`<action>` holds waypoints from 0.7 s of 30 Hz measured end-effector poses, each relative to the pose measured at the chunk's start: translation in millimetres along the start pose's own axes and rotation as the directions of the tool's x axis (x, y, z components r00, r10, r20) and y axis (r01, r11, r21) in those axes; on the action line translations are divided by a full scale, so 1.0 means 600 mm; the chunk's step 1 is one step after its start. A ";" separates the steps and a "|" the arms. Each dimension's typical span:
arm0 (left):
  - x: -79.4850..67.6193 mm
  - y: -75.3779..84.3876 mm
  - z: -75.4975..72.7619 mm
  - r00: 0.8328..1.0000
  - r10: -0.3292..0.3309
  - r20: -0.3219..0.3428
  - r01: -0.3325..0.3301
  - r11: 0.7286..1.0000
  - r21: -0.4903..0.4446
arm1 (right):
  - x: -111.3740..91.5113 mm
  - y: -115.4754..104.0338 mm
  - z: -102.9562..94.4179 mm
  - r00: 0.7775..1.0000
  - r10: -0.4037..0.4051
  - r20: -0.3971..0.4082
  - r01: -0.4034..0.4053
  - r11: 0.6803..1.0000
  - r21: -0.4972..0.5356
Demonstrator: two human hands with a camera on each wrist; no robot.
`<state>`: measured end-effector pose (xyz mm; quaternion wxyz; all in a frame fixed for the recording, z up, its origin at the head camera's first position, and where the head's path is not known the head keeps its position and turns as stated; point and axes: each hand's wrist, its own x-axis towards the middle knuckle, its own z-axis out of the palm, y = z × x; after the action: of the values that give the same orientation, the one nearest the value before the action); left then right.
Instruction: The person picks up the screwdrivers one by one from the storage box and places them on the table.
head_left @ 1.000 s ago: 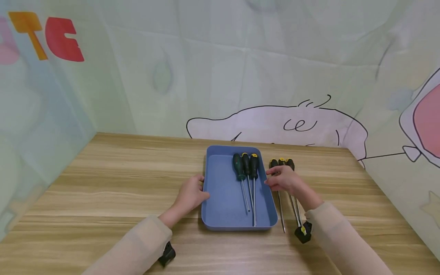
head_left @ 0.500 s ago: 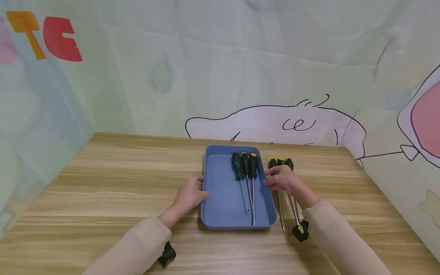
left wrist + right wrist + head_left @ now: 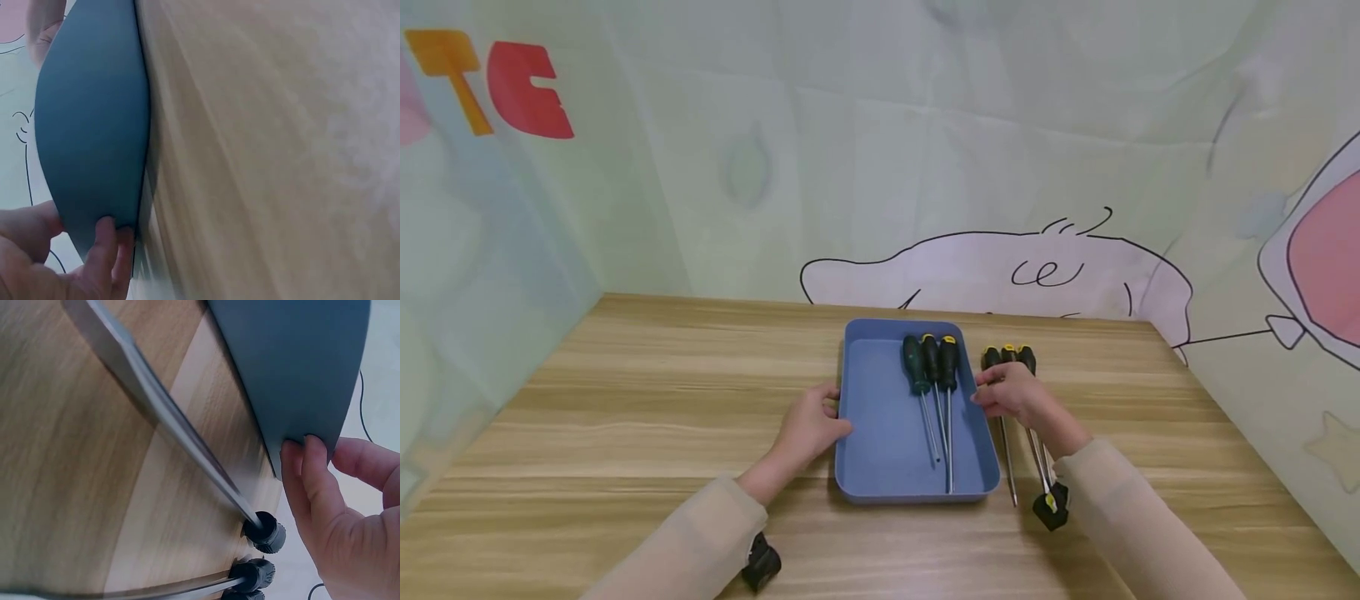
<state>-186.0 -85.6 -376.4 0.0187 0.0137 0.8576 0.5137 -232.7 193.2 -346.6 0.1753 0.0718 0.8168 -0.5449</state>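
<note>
Angled inward, the left hand (image 3: 807, 423) and right hand (image 3: 1013, 392) pinch opposite side walls of the shallow blue rectangular tray (image 3: 880, 421) on the wood-grained table (image 3: 692, 400); grips and tray unchanged from half a second ago

Soft, even light from the head; dimmer, hazier pictures at the wrists

The head view is fairly bright, its diffuse light spread over the pale green printed fabric backdrop (image 3: 700, 183) and the light brown wood-grain tabletop (image 3: 662, 358), which carries a pale sheen toward the viewer. Shadows are faint and soft-edged, one lying along the near side of the shallow blue rectangular tray (image 3: 880, 408). Fine detail looks slightly soft. In the left wrist view the tray darkens to teal, while the wood is blurred, washed out by whitish haze at right. The right wrist view is dimmer on the wood; a long silvery metal screwdriver shaft (image 3: 161, 403) catches highlights above its dark, soft shadow
</note>
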 end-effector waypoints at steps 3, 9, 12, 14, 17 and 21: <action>-0.001 0.001 -0.002 1.000 -0.026 0.004 0.026 0.999 -0.019 | -0.001 0.000 0.001 1.000 -0.002 -0.001 0.002 1.000 0.001; -0.004 0.007 -0.008 0.995 -0.091 0.048 0.094 0.994 -0.049 | -0.005 -0.003 0.004 1.000 0.003 -0.016 -0.003 1.000 -0.004; -0.007 0.011 -0.013 0.990 -0.120 0.075 0.127 0.987 -0.099 | -0.004 -0.001 0.002 1.000 -0.005 -0.015 0.005 1.000 -0.005; -0.009 0.013 -0.016 0.988 -0.125 0.088 0.136 0.982 -0.132 | -0.002 0.002 -0.002 1.000 -0.022 0.001 0.022 1.000 0.003; -0.011 0.016 -0.022 0.987 -0.126 0.096 0.139 0.978 -0.154 | -0.003 0.003 -0.005 0.999 -0.033 0.014 0.033 0.999 -0.003; -0.010 0.022 -0.030 0.989 -0.113 0.092 0.123 0.986 -0.115 | -0.005 -0.001 -0.002 1.000 -0.015 0.002 0.015 1.000 -0.015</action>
<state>-180.6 -95.5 -356.5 0.0862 -0.0163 0.8229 0.5613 -230.4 194.1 -344.3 0.1725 0.0638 0.8213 -0.5400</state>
